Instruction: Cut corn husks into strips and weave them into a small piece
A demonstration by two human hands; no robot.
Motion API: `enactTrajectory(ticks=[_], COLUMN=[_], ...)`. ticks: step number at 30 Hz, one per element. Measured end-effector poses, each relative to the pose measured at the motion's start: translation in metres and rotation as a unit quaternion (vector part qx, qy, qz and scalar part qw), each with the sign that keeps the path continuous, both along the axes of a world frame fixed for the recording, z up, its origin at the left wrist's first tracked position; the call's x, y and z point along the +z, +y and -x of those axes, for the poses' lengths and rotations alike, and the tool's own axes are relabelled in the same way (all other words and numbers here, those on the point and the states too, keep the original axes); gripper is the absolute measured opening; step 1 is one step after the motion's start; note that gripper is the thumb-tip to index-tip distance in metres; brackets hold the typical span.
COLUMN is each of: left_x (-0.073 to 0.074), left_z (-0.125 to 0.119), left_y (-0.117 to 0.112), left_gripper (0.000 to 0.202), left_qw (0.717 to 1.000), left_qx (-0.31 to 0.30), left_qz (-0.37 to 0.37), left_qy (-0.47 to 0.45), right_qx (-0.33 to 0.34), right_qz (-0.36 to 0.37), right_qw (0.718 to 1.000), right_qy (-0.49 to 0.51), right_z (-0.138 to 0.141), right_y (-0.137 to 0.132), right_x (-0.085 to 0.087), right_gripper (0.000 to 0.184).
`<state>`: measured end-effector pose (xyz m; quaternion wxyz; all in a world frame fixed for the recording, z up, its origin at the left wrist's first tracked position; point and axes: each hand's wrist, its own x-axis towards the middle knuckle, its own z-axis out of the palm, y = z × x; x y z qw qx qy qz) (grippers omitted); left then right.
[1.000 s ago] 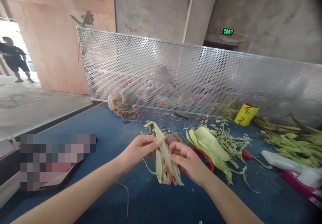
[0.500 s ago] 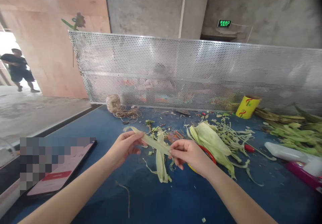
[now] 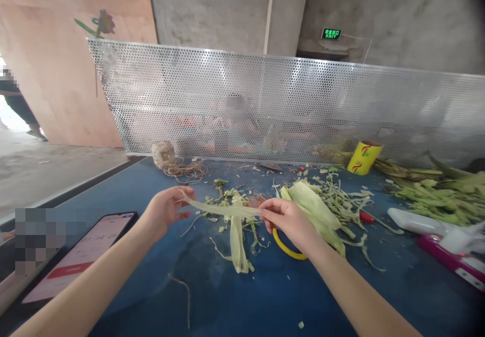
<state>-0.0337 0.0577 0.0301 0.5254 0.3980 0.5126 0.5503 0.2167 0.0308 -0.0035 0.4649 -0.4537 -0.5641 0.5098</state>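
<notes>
A pale green strip of corn husk (image 3: 217,207) is stretched roughly level between my two hands above the table. My right hand (image 3: 286,220) pinches its right end between thumb and fingers. At the other end, my left hand (image 3: 164,213) has its fingers curled at the strip's thin tip; the exact grip is partly hidden. Below the strip hangs or lies another husk piece (image 3: 238,246), its upper end behind the held strip. Beside my right hand is a larger bundle of husks (image 3: 312,203), and a yellow scissor-like handle loop (image 3: 290,248) shows under that hand.
Shredded husk (image 3: 343,200) litters the blue table (image 3: 227,309). A twine ball (image 3: 162,154), yellow roll (image 3: 364,157), white-and-purple tool (image 3: 447,256) and phone (image 3: 71,261) lie around. A perforated metal screen (image 3: 265,104) stands at the back, people behind it.
My left hand has moved left along the husk strip to its tip, so more of the strip shows between my hands. The right hand keeps its pinch. The view has shifted slightly.
</notes>
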Motion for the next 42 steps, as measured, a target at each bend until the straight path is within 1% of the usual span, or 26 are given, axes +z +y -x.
enactTrajectory(ticks=[2,3,4,5,7,9,10,11,12,14,16,18,20,22,24,25,26,29,30,31,32,33,35,37,40,42], left_x=[0.002,0.004,0.004,0.005,0.003,-0.001,-0.004,-0.007,-0.010,-0.013,-0.013,-0.012,-0.013,-0.016,-0.021,-0.023,-0.024,-0.026,-0.026,-0.025,-0.024,-0.024,-0.025,-0.026,-0.030,-0.031], left_z=[0.003,0.004,0.003,0.000,-0.007,-0.017,-0.021,-0.023,-0.025,-0.023,-0.017,-0.010,-0.003,0.002,0.005,0.006,0.006,0.004,0.001,-0.003,-0.007,-0.012,-0.021,-0.028,-0.034,-0.036], left_y=[0.000,0.000,-0.001,-0.002,-0.006,-0.012,-0.014,-0.016,-0.017,-0.016,-0.012,-0.006,0.000,0.004,0.008,0.009,0.009,0.006,0.003,-0.001,-0.006,-0.011,-0.020,-0.026,-0.029,-0.029], left_gripper=[0.027,0.031,0.032,0.032,0.033,0.032,0.031,0.028,0.025,0.020,0.019,0.017,0.016,0.015,0.016,0.017,0.018,0.029,0.033,0.035,0.035,0.035,0.033,0.024,0.021,0.022], left_qw=[0.998,0.995,0.989,0.979,0.946,0.901,0.880,0.867,0.861,0.866,0.877,0.878,0.875,0.868,0.858,0.854,0.852,0.848,0.843,0.835,0.830,0.827,0.828,0.832,0.844,0.863], left_qx=[0.014,0.019,0.013,-0.008,-0.092,-0.205,-0.257,-0.294,-0.315,-0.315,-0.285,-0.265,-0.259,-0.267,-0.276,-0.269,-0.243,-0.100,-0.067,-0.061,-0.080,-0.117,-0.192,-0.245,-0.282,-0.290], left_qz=[-0.055,-0.093,-0.131,-0.163,-0.198,-0.201,-0.195,-0.183,-0.169,-0.145,-0.144,-0.148,-0.135,-0.114,-0.100,-0.099,-0.105,-0.172,-0.203,-0.229,-0.244,-0.244,-0.221,-0.204,-0.185,-0.164], left_qy=[0.006,0.029,0.070,0.124,0.241,0.325,0.348,0.359,0.363,0.360,0.360,0.370,0.387,0.403,0.422,0.435,0.451,0.491,0.494,0.496,0.496,0.493,0.478,0.453,0.417,0.379], right_qx=[-0.004,-0.003,0.004,0.015,0.048,0.082,0.091,0.095,0.096,0.078,0.042,-0.007,-0.047,-0.069,-0.072,-0.069,-0.065,-0.059,-0.059,-0.059,-0.060,-0.059,-0.057,-0.059,-0.057,-0.047], right_qz=[-0.009,-0.014,-0.019,-0.025,-0.037,-0.054,-0.063,-0.072,-0.077,-0.088,-0.099,-0.111,-0.116,-0.116,-0.115,-0.116,-0.119,-0.137,-0.146,-0.157,-0.167,-0.175,-0.187,-0.193,-0.177,-0.148], right_qw=[1.000,0.999,0.998,0.996,0.994,0.991,0.991,0.990,0.990,0.990,0.987,0.978,0.970,0.963,0.959,0.959,0.959,0.959,0.958,0.958,0.957,0.956,0.955,0.957,0.970,0.983], right_qy=[-0.027,-0.044,-0.063,-0.080,-0.093,-0.087,-0.079,-0.071,-0.065,-0.080,-0.124,-0.174,-0.209,-0.235,-0.247,-0.249,-0.249,-0.242,-0.238,-0.235,-0.231,-0.228,-0.223,-0.210,-0.156,-0.102], right_z=[0.000,0.000,0.000,0.002,0.007,0.015,0.019,0.023,0.027,0.032,0.033,0.032,0.032,0.035,0.040,0.042,0.045,0.052,0.053,0.054,0.055,0.055,0.054,0.050,0.042,0.037], right_y=[-0.001,-0.001,-0.001,-0.001,0.002,0.005,0.006,0.008,0.009,0.012,0.015,0.019,0.024,0.029,0.034,0.036,0.038,0.041,0.041,0.039,0.036,0.032,0.024,0.018,0.013,0.014], right_x=[0.002,0.003,0.004,0.006,0.009,0.012,0.013,0.014,0.014,0.010,0.003,-0.008,-0.018,-0.025,-0.029,-0.030,-0.029,-0.022,-0.018,-0.014,-0.010,-0.005,0.004,0.012,0.017,0.017], right_gripper=[0.007,0.007,0.008,0.009,0.010,0.011,0.012,0.013,0.014,0.018,0.023,0.025,0.025,0.031,0.036,0.036,0.035,0.021,0.015,0.009,0.006,0.004,0.005,0.008,0.012,0.015])
